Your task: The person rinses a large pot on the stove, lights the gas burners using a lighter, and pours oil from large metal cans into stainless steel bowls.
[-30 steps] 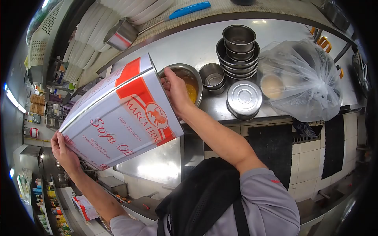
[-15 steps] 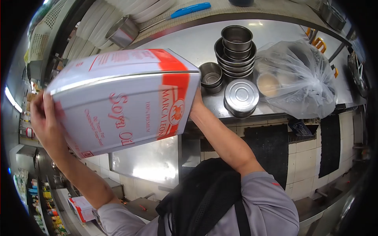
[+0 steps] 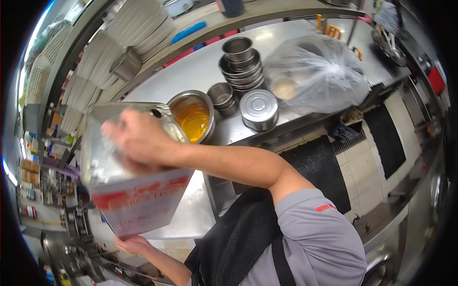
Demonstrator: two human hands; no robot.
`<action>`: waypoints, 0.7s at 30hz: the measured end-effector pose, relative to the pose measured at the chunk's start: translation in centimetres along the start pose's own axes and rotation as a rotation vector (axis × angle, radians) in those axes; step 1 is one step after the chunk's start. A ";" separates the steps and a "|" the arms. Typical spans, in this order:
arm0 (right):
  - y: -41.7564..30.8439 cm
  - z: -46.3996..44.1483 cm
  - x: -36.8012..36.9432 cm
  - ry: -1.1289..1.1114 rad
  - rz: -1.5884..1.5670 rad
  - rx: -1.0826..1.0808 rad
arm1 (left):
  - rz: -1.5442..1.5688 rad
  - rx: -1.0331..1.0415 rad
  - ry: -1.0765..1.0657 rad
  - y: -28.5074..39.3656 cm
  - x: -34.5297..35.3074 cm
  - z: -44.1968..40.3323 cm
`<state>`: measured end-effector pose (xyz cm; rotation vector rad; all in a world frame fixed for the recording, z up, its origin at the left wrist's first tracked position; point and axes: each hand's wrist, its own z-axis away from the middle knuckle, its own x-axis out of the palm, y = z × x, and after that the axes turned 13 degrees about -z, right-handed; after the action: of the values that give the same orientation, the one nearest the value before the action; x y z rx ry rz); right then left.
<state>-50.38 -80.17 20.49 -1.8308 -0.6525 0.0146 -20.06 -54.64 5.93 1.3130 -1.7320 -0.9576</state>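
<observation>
A large square oil tin (image 3: 143, 202), white with red print, is tipped toward me, its metal top facing up. My right hand (image 3: 143, 140) is closed at the middle of that top, its fingers smeared by motion; any handle under them is hidden. My left hand (image 3: 135, 245) holds the tin's lower end from beneath, most of its fingers hidden behind it. The round spout hole in the top lies at the far corner, close to a steel bowl (image 3: 210, 107) with yellow oil (image 3: 194, 125) in it.
Right of the bowl stand small steel cups (image 3: 221, 95), a stack of steel bowls (image 3: 241, 74), a lidded steel pot (image 3: 259, 112) and a knotted clear plastic bag (image 3: 319, 76). White plates (image 3: 138, 24) and a blue-handled tool (image 3: 188, 32) are on the shelf above.
The tin has swung from tilted on its side to nearly upright and moved lower. My right hand has shifted onto its top, my left hand to its base. The bowl of oil has come into view.
</observation>
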 end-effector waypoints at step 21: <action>-17.0 29.8 -16.0 0.410 0.611 0.070 | 0.050 -0.373 -1.593 -5.6 8.9 34.8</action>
<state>-80.68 -57.59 19.75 -1.8273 0.2009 0.0641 -50.43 -60.10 -13.26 0.0246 -2.3257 -2.4870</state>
